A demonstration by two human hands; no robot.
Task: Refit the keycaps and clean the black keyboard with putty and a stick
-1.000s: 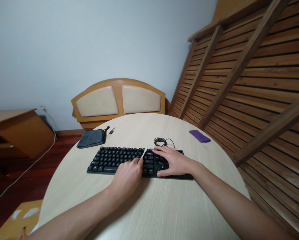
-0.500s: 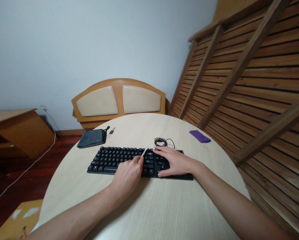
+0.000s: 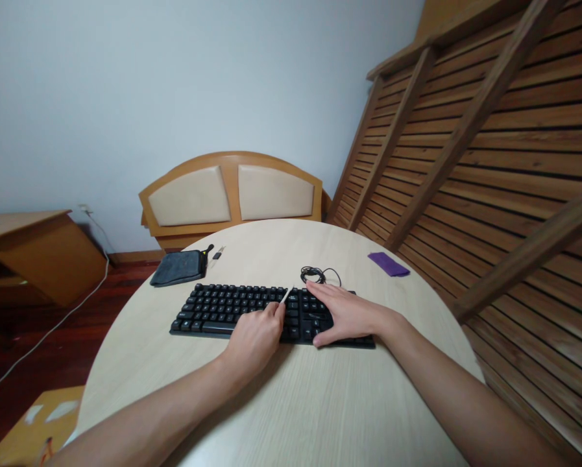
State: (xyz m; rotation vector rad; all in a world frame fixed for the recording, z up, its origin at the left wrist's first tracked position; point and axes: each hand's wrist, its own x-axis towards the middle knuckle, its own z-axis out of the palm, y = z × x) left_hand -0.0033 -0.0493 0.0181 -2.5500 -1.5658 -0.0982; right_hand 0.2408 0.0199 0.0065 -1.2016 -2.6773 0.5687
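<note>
A black keyboard (image 3: 222, 310) lies across the middle of the table, its numpad end partly hidden under my right hand. My left hand (image 3: 256, 334) is closed around a thin white stick (image 3: 286, 296), which slants up and right over the keys. The stick's tip meets the upper key rows; what kind of tip it has is too small to make out. My right hand (image 3: 349, 312) rests on the right end of the keyboard with thumb and fingers spread, holding nothing. Just behind that hand sits the coiled black cable (image 3: 313, 275).
On the pale round table (image 3: 320, 402), a dark grey zip pouch (image 3: 178, 268) lies at the left, beside a small black item (image 3: 217, 255). A folded purple cloth (image 3: 388, 264) is at the right. Beyond stand a headboard (image 3: 232, 188) and a slatted wooden panel (image 3: 466, 181).
My left hand and the white stick have shifted slightly right along the keys. My right hand has also slid a little to the right, still spread on the keyboard.
</note>
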